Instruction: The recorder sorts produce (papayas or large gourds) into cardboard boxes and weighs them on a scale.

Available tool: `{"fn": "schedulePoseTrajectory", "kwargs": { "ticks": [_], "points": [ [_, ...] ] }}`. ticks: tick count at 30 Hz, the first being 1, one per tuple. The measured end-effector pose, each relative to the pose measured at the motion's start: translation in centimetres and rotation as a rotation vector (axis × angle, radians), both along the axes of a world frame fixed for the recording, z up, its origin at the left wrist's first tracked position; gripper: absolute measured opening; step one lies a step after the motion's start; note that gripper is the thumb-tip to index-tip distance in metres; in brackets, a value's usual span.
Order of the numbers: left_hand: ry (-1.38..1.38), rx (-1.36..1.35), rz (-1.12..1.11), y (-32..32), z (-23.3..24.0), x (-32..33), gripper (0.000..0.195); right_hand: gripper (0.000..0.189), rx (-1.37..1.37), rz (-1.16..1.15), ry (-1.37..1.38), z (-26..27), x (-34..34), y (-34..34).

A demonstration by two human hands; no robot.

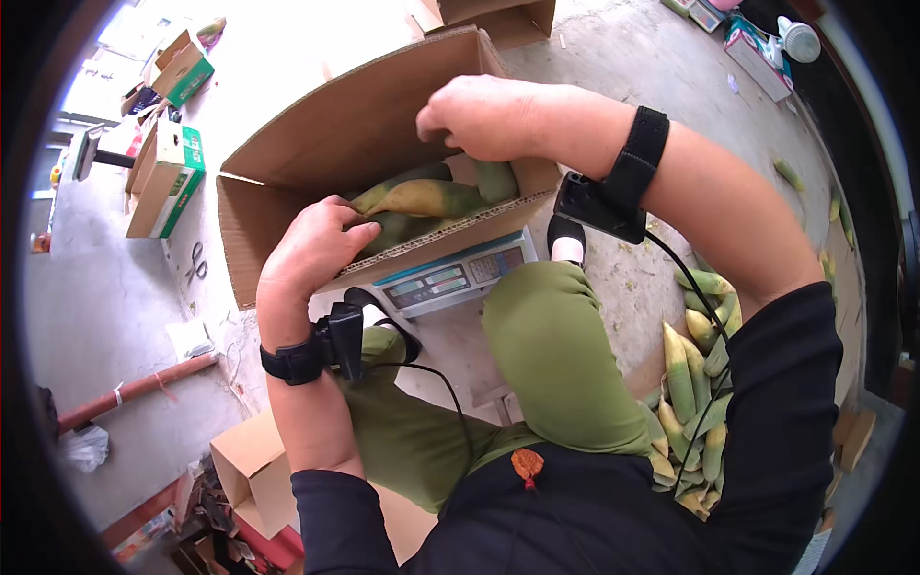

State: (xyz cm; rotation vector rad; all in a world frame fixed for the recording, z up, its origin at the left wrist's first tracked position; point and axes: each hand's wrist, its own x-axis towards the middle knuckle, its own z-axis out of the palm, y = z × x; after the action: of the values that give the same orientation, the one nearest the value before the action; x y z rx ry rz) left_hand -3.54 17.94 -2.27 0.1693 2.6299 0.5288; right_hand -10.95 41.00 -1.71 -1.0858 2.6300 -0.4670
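An open cardboard box stands in front of me on a digital scale. Several long green-and-yellow vegetables lie inside it. At the box's left end, my left hand reaches over the near edge, its fingertips beside the tip of one vegetable and its thumb apart; whether it grips anything is unclear. Above the right end hangs my right hand, fingers loosely bent, with nothing seen in it. Just below it, a green vegetable rests against the box's right wall.
More such vegetables are piled on the floor at my right. An empty-looking carton sits at my lower left. Scissors, a reddish pole and a green-and-white carton are at the left. Cables run from both wrist straps.
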Motion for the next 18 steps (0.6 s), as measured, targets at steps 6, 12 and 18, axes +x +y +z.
{"fn": "schedulePoseTrajectory", "kwargs": {
  "ticks": [6,12,18],
  "points": [
    [-0.025,-0.004,-0.003,-0.2,-0.1,-0.1,0.032,0.021,-0.552,-0.066,0.110,3.2,1.0,3.1],
    [-0.056,-0.021,-0.022,0.3,0.0,-0.4,0.033,0.020,-0.828,-0.363,0.113,2.3,3.3,11.9],
    [0.045,-0.023,-0.025,-0.5,0.9,0.2,0.032,0.017,-0.837,-0.844,-0.132,-6.4,9.3,18.2]
  ]
}}
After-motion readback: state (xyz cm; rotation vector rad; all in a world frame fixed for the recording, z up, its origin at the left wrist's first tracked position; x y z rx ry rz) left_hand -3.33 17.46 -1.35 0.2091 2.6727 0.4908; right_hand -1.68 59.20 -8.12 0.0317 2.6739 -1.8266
